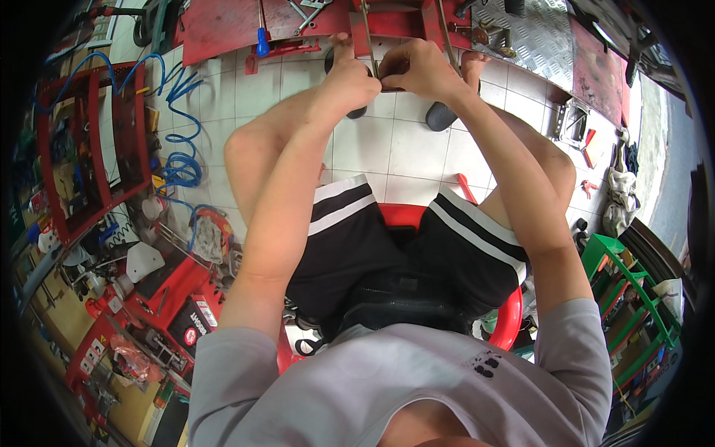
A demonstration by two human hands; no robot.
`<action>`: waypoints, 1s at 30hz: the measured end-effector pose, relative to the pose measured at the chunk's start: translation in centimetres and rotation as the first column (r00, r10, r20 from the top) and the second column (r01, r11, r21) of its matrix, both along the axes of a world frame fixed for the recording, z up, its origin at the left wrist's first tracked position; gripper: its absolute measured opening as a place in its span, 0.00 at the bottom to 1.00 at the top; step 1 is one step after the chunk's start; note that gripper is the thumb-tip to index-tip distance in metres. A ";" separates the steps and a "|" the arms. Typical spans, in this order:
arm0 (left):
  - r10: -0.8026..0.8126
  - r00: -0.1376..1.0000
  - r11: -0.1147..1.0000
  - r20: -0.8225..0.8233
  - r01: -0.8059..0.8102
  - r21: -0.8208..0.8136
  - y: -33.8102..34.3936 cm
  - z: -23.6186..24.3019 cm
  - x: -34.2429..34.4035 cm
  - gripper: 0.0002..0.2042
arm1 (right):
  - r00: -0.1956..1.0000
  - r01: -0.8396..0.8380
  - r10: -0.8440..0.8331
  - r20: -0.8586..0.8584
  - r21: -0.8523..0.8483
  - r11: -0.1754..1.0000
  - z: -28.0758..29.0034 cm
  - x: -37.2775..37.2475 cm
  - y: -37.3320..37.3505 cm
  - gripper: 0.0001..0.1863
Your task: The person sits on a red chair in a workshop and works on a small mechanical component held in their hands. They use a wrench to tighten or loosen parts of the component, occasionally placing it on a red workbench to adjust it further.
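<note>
At the top centre, a red metal frame [426,18] holds two thin metal strips [366,26] running toward me. My left hand [351,87] is closed beside the near end of the left strip; what its fingers hold is hidden. My right hand [418,68] is just right of it, fingers curled and pinched at that strip's lower end; the small detail between them cannot be made out. A blue-handled screwdriver [262,41] and metal wrenches [302,18] lie on the red surface to the left.
I sit on a red plastic seat [398,214], legs spread, over white tiles. At left are a red metal rack [56,149], coiled blue hose [180,167] and crowded tools. At right are a chequered metal plate [521,45] and a green metal stand [618,279].
</note>
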State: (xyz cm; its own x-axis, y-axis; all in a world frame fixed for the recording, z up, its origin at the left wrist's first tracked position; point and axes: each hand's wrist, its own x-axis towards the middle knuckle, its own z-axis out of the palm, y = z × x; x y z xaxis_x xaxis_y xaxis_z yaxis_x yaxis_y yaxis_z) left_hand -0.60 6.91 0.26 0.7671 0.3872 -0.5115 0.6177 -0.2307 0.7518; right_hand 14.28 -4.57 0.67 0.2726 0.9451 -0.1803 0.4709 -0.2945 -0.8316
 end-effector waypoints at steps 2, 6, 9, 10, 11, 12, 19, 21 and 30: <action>-0.047 0.998 0.999 -0.036 0.047 -0.022 0.2 0.2 0.2 0.09 | 0.999 -0.034 0.035 0.033 -0.021 0.999 0.0 0.1 0.0 0.12; -0.109 0.994 0.994 0.009 0.108 0.030 1.0 -0.6 0.4 0.15 | 0.996 -0.057 0.058 0.069 -0.016 0.998 -0.2 0.1 0.0 0.12; -0.133 0.987 0.990 0.092 0.137 -0.039 1.9 -1.3 -0.1 0.14 | 0.996 -0.066 0.068 0.056 -0.033 0.997 -0.4 -0.1 -0.1 0.12; -0.116 0.984 0.985 0.132 0.131 -0.115 2.3 -1.5 -0.4 0.12 | 0.996 -0.068 0.070 0.048 -0.040 0.997 -0.5 0.0 -0.1 0.13; -0.052 0.981 0.961 0.188 0.101 -0.259 2.8 -2.1 -1.2 0.09 | 0.997 -0.070 0.072 0.040 -0.047 0.996 -0.7 0.0 0.0 0.13; 0.001 0.978 0.933 0.207 0.073 -0.351 2.8 -2.0 -1.4 0.08 | 0.997 -0.071 0.073 0.031 -0.055 0.996 -0.8 0.1 0.0 0.13; -0.042 0.994 0.956 0.105 0.071 -0.285 2.7 -2.1 -1.2 0.10 | 0.999 -0.050 0.051 0.012 -0.065 0.997 -0.7 -0.2 0.1 0.13; -0.142 0.989 0.968 0.036 0.146 -0.204 2.7 -2.6 -0.2 0.10 | 0.998 -0.061 0.062 0.033 -0.042 0.997 -0.9 -0.3 0.1 0.12; -0.019 0.975 0.950 0.223 0.087 -0.300 2.9 -2.7 -1.6 0.04 | 0.999 -0.032 0.035 0.040 -0.065 0.997 -1.2 -0.6 0.2 0.10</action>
State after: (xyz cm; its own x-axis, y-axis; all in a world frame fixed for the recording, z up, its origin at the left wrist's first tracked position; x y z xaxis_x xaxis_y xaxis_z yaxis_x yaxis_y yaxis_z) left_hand -2.15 9.81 -2.47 0.8867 0.1934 -0.4199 0.4274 0.0034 0.9041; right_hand 13.64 -4.41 -0.53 0.2494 0.9406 -0.2305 0.5146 -0.3303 -0.7912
